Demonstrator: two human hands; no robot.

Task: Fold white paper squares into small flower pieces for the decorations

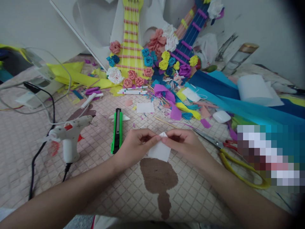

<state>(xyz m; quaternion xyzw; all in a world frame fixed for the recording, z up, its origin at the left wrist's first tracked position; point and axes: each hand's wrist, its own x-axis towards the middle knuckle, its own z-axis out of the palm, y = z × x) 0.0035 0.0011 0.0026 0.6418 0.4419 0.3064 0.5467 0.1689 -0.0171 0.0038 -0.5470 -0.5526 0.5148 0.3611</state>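
Observation:
Both of my hands meet over a small white paper piece just above the quilted mat. My left hand pinches its upper left edge with closed fingers. My right hand pinches the upper right edge, fingers also closed. The paper hangs down between the thumbs, its lower corner over a brown mushroom-shaped print on the mat. A green utility knife lies just left of my left hand. Yellow-handled scissors lie right of my right hand.
A white glue gun with a black cord stands at the left. Paper guitars with paper flowers lean at the back. Coloured paper scraps, blue paper sheets, a white paper roll and a white square litter the mat.

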